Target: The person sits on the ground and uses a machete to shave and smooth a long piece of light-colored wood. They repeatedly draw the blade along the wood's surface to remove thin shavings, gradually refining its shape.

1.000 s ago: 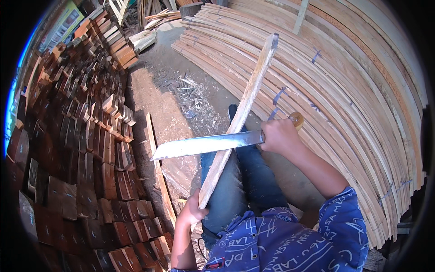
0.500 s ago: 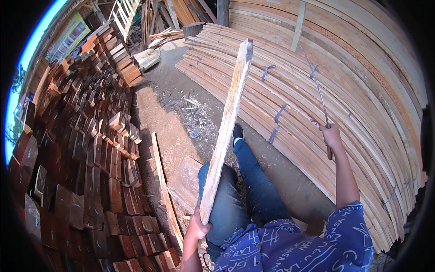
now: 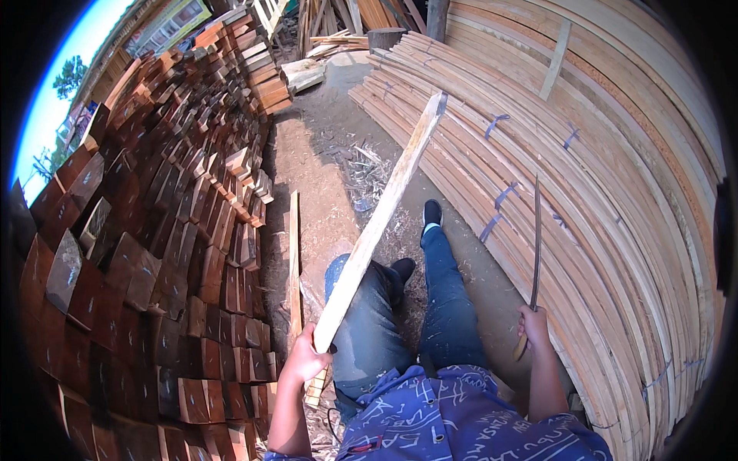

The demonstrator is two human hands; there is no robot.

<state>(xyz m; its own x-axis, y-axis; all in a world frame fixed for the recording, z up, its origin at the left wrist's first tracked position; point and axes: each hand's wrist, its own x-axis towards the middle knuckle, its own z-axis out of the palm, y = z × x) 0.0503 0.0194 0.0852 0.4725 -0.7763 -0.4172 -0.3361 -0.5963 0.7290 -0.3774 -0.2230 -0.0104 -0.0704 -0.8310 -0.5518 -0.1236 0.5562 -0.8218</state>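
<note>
My left hand (image 3: 306, 358) is closed around the lower end of a long, pale piece of wood (image 3: 378, 227). The wood has rough edges and slants up and away to the right, crossing in front of my left thigh. In my right hand (image 3: 533, 326) is a long, narrow-bladed machete (image 3: 536, 246), gripped by its wooden handle. Its blade points upward, well apart from the piece of wood, with bundled strips behind it.
Stacked reddish-brown timber (image 3: 146, 269) fills the left side. Long pale strips tied in bundles (image 3: 492, 169) lie along the right. A loose batten (image 3: 294, 261) rests on the ground beside the left stack. Wood shavings (image 3: 367, 178) litter the dirt ahead of my feet.
My right hand has come down and inward with the machete, whose blade now stands nearly upright. The piece of wood leans further right, and the whole view has shifted.
</note>
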